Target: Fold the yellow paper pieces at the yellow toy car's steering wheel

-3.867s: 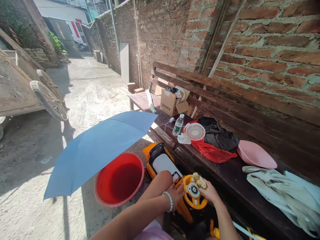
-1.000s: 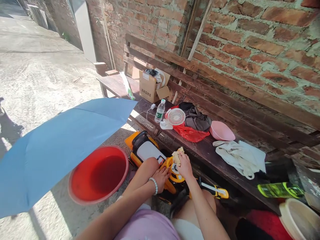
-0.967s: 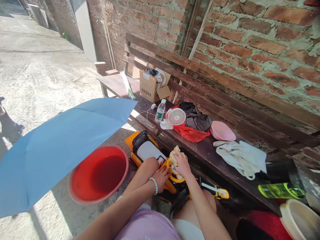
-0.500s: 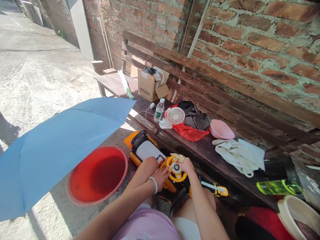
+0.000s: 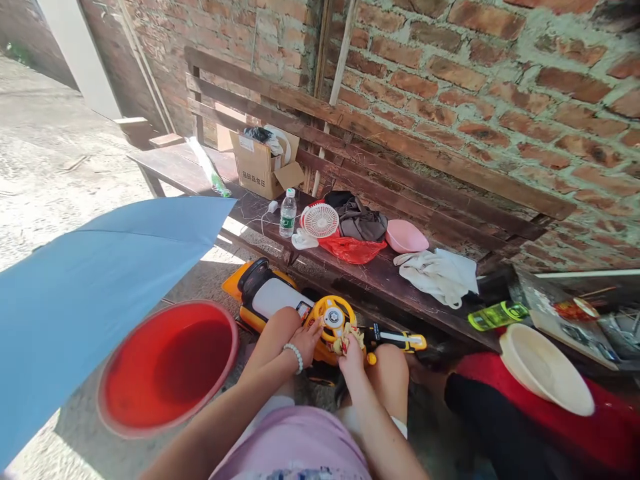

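A yellow and black ride-on toy vehicle (image 5: 275,298) stands between my knees, its yellow steering wheel (image 5: 346,308) facing up at me. My left hand (image 5: 309,341), with a beaded bracelet at the wrist, rests with fingers stretched out at the wheel's left side. In my right hand (image 5: 353,359) is a crumpled cream cloth (image 5: 349,337) with red marks, bunched in closed fingers at the lower right of the wheel. The cloth covers part of the rim.
A red basin (image 5: 117,393) of dark water stands left, under a blue umbrella (image 5: 125,267). The wooden bench (image 5: 295,253) holds a cardboard box (image 5: 255,170), bottle (image 5: 288,215), fan (image 5: 321,221) and pink bowl (image 5: 407,236). A seated person in red (image 5: 475,367) is at right, near a cream basin (image 5: 545,367).
My right hand and the cloth have moved from the wheel's upper right rim down to its lower right. My left hand stays beside the wheel. The view has swung to the right.
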The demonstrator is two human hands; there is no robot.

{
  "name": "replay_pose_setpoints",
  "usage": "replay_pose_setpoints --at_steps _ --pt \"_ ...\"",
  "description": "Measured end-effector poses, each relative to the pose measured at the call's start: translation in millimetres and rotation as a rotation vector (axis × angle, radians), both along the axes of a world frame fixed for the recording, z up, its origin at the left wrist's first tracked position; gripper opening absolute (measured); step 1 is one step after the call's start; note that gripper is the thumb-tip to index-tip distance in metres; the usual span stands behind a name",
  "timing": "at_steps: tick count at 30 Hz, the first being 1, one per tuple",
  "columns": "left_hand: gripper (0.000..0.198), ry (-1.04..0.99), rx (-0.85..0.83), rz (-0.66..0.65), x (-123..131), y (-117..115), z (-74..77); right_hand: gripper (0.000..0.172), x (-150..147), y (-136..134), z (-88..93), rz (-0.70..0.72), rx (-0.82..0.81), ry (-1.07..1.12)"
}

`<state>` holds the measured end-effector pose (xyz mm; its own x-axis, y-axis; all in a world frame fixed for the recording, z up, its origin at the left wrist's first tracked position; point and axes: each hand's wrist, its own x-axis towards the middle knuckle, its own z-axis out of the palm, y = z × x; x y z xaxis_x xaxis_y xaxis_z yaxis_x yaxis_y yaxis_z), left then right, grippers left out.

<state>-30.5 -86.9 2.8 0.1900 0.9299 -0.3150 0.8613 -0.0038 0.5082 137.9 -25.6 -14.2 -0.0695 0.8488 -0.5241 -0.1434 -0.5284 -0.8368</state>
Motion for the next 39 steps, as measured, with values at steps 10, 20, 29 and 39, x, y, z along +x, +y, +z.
replay_pose_setpoints --at_steps 10,20,29,39 --pt "0.092 0.032 -0.011 0.003 -5 -6 13.6 0.035 -30 -40 26.9 0.122 -0.247 0.132" --pt "0.093 0.117 -0.043 0.005 1 -4 15.5 0.042 98 45 87.6 0.075 0.461 -0.578" --pt "0.084 0.159 -0.05 0.02 1 -3 23.7 0.038 98 73 59.1 0.64 0.629 -1.212" --pt "0.082 0.228 -0.046 0.001 0 -6 35.5 0.029 114 117 42.0 0.391 0.407 -1.097"
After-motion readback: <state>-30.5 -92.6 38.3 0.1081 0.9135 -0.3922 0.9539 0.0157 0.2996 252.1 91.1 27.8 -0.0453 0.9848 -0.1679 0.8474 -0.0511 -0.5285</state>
